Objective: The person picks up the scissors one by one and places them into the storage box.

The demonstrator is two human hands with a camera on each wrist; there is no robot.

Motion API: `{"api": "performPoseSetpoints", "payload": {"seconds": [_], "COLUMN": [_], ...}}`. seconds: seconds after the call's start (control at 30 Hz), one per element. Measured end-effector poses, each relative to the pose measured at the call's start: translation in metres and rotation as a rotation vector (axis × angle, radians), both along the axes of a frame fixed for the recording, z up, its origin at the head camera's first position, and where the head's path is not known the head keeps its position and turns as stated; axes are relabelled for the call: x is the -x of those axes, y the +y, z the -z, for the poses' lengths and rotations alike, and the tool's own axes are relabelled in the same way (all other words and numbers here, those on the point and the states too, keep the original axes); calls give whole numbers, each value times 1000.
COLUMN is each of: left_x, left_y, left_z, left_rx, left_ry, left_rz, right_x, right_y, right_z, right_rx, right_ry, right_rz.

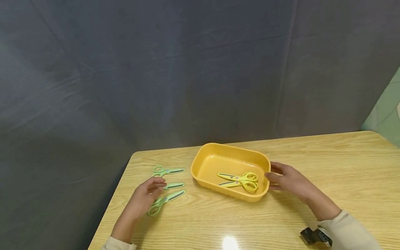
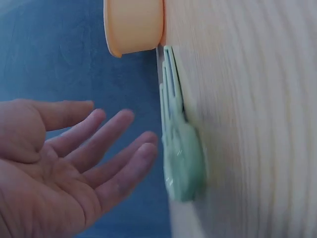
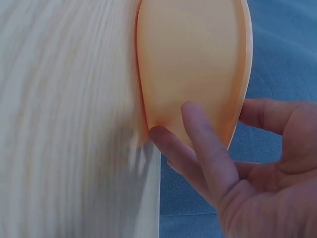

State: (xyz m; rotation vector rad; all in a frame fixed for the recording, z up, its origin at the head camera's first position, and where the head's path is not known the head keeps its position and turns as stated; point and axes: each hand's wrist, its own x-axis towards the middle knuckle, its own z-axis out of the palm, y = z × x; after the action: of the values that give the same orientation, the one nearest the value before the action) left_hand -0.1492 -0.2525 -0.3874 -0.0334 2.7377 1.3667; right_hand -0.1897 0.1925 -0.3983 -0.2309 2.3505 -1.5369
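My left hand [image 1: 146, 195] hovers with loosely bent fingers over three pairs of green scissors at the table's left side, and nothing is in its grasp. The far green scissors [image 1: 170, 171] and the near green scissors [image 1: 165, 201] show on either side of the fingers. Between them lie the middle green scissors [image 1: 175, 185], their handles hidden by the hand. At the right end of a yellow tray [image 1: 200, 182], my right hand [image 1: 289, 180] holds the wall, thumb at the rim and fingers against the outside. Yellow scissors [image 1: 239, 181] lie in the tray with blades spread.
The wooden table [image 1: 328, 163] extends to the right of the tray. Dark cloth [image 1: 203, 76] hangs behind the table and along its left side. A black band [image 1: 315, 237] is near the right sleeve.
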Motion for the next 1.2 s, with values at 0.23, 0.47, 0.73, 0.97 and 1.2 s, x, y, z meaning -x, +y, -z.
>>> {"api": "performPoseSetpoints", "payload": {"seconds": [0.23, 0.47, 0.73, 0.97, 1.2], "left_x": [-20, -24, -24, -21, -18], "left_y": [-9, -16, -16, -16, -16], "left_z": [-3, 0, 8, 12, 15], "left_rx": [366, 594, 650, 673, 748], "left_ry": [16, 42, 110, 93, 92], "left_rz": [5, 21, 23, 26, 77], "right_x": [1, 0, -2, -2, -1], "right_y": [-4, -5, 0, 0, 1], "right_z": [1, 1, 2, 1, 1], "right_rx": [-23, -47, -58, -78, -87], "right_ry": [6, 11, 22, 33, 47], "right_rz": [-8, -5, 5, 1, 4]}}
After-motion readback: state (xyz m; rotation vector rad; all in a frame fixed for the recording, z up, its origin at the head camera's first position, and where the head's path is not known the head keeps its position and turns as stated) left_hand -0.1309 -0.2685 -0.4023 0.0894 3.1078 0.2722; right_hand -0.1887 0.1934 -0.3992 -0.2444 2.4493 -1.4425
